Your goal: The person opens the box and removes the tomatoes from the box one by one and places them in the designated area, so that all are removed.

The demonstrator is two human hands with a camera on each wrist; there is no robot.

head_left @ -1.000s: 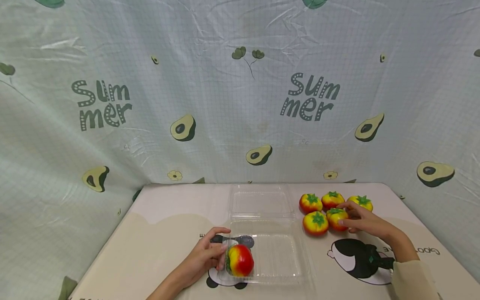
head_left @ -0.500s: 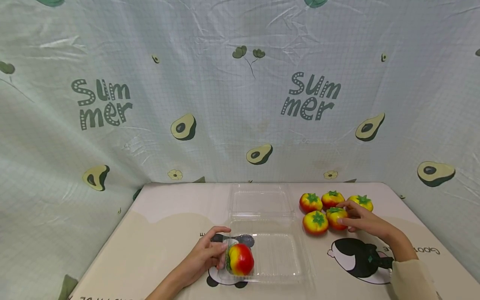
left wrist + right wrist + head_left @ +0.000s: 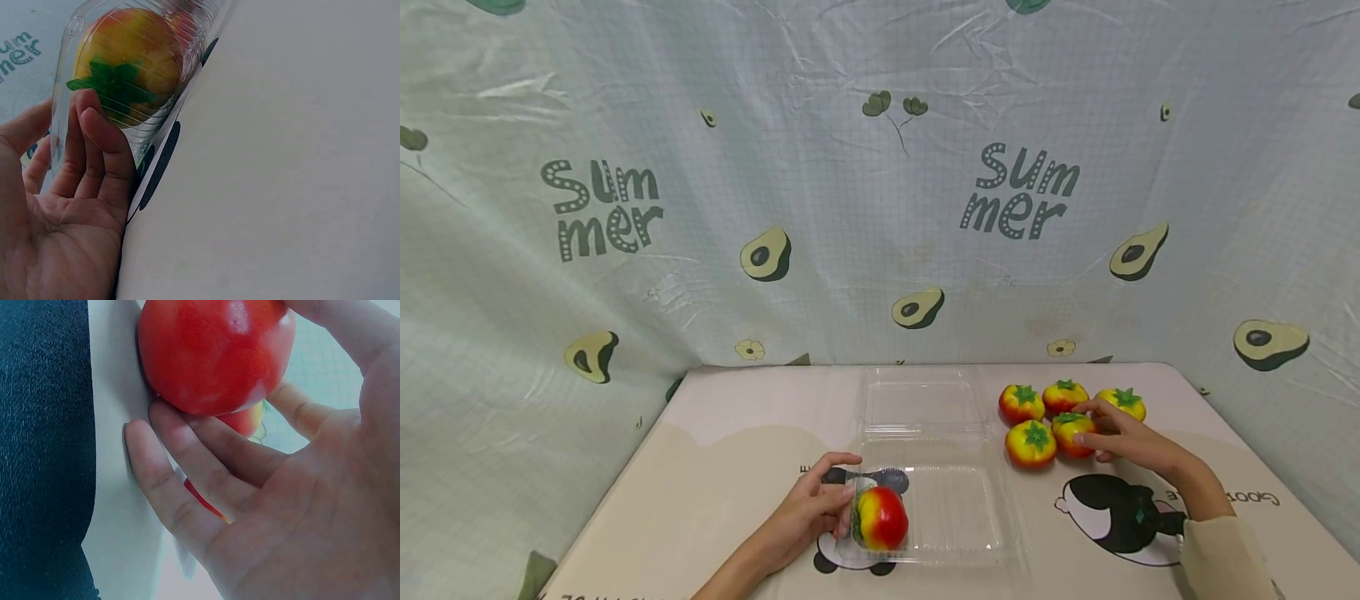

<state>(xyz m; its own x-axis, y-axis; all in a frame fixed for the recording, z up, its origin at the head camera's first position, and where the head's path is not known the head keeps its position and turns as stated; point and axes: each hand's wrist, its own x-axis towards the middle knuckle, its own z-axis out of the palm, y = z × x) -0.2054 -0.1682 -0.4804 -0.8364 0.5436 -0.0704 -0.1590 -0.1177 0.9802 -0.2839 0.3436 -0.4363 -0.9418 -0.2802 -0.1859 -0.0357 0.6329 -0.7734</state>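
A clear plastic clamshell box [image 3: 951,508] lies open on the table. Inside its left end, one red and yellow tomato [image 3: 883,521] with a green leafy top rests on its side. My left hand [image 3: 805,508] grips the box's left wall, its bent fingers against the plastic next to that tomato in the left wrist view. At the right, my right hand [image 3: 1123,437] holds another tomato [image 3: 1072,435] between thumb and fingers. The right wrist view shows the red side of this held tomato [image 3: 215,353], with the lower fingers spread beneath it.
More tomatoes stand close around the right hand: one at the front left [image 3: 1030,444], two behind, and one at the back right [image 3: 1122,404]. The box's lid [image 3: 922,404] lies folded back toward the patterned curtain [image 3: 835,167]. Cartoon prints mark the pale table [image 3: 737,467].
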